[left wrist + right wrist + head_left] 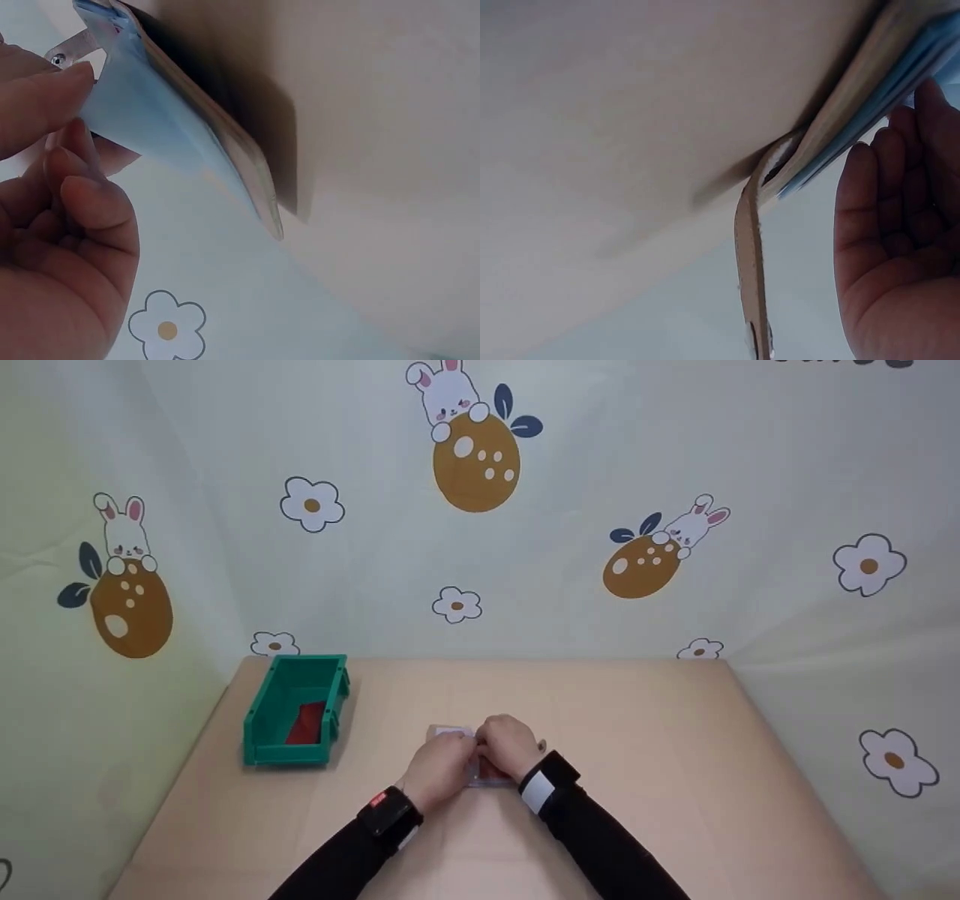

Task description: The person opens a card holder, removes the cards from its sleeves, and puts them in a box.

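A tan card holder (pixel 832 120) with bluish see-through sleeves (pixel 150 112) lies opened out on the table, its sleeves raised. A tan strap (pixel 748 247) sticks out from its edge, and a metal snap (pixel 58 58) shows near the sleeves. My left hand (pixel 441 765) pinches a sleeve edge between thumb and curled fingers; a thin dark edge shows beside the fingertips. My right hand (pixel 510 742) meets the left at the middle of the holder, fingers curled at the sleeves. Its exact pinch is partly hidden. A reddish-brown patch (pixel 491 771) shows under the right hand.
A green bin (pixel 285 754) stands at the back left of the table (pixel 637 720), with a dark red flat item (pixel 306 724) inside. A printed cloth (pixel 375 562) with rabbits and flowers hangs behind the table and along both sides.
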Available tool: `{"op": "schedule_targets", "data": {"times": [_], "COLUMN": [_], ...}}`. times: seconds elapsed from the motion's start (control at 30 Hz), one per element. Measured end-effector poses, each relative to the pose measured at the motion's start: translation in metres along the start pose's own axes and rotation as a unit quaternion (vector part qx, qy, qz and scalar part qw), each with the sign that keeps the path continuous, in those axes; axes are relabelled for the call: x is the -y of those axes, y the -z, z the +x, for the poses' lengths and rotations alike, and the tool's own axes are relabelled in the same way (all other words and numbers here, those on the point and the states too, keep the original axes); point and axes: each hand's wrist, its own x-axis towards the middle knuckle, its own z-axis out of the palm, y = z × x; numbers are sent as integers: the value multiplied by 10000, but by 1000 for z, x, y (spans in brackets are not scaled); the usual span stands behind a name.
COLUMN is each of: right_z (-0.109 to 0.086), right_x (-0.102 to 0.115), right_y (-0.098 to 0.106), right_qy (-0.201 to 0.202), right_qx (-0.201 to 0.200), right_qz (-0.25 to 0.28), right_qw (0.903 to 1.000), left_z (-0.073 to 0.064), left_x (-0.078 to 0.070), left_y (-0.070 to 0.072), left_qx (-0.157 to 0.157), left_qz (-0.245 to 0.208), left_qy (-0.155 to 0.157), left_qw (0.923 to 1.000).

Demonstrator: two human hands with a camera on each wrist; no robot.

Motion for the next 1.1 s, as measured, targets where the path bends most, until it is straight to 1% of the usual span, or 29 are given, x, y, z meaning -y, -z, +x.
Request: {"op": "schedule_targets", "data": {"times": [0.13, 0.3, 0.43, 0.57, 0.7, 0.83, 0.93, 1.07, 1.1], "right_z": [-1, -2, -2, -3, -3, -3, -2, -2, -2], "right_x": [-1, -2, -2, -2, -1, -1, -1, -2, -2], "right_y": [0, 1, 2, 3, 3, 3, 3, 3, 2], "right_qy": [75, 66, -20, -120, -215, -272, -282, -297, -304], "right_qx": [-79, -71, -16, 10, 22, 52, 60, 71, 78], "right_qz": [27, 18, -28, -49, -87, -162, -175, -118, -117], "right_qw": [9999, 10000, 10000, 9999, 9997, 9995, 9994, 9995, 9994], "left_z": [-2, -6, -8, -14, -19, -20, -20, -21, -21], "left_x": [1, 3, 6, 10, 17, 21, 23, 25, 25], "left_y": [-1, 0, 4, 7, 7, 7, 6, 4, 3], "left_qx": [-10, -39, 41, 142, 130, 143, 217, 281, 253], "left_qz": [-125, -365, -549, -798, -967, -861, -848, -1001, -1012], "left_qy": [274, 736, 1159, 1542, 1694, 1788, 1924, 2184, 2208], "left_qw": [9995, 9966, 9917, 9847, 9807, 9800, 9774, 9703, 9697]}}
